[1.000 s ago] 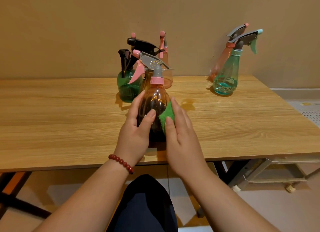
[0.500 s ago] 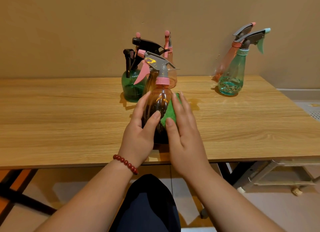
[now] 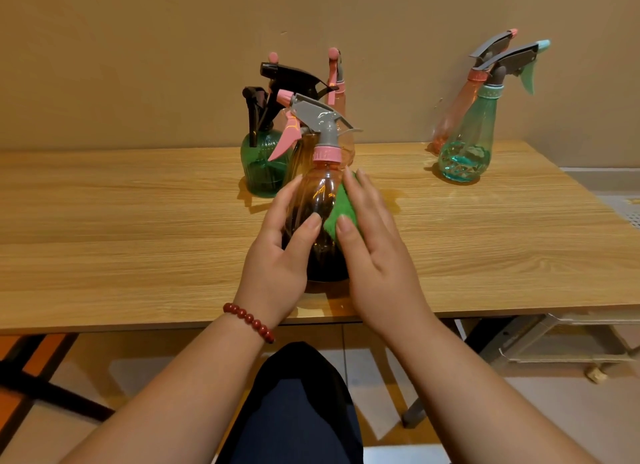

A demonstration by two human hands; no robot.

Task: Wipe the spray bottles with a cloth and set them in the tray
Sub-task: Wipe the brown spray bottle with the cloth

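The left hand point(image 3: 277, 256) is holding the orange bottle point(image 3: 320, 214) upright on the table point(image 3: 138, 238), its grip closed round the bottle's left side with thumb and fingers curled. The right hand point(image 3: 377, 252) is pressing a green cloth point(image 3: 341, 209) against the orange bottle's right side, its grip open and fingers lying straight. Just behind the orange bottle a green bottle point(image 3: 263, 166) is standing, and well off to its right rear a teal bottle point(image 3: 467, 152) is standing with a pink bottle point(image 3: 453, 117) leaning behind it.
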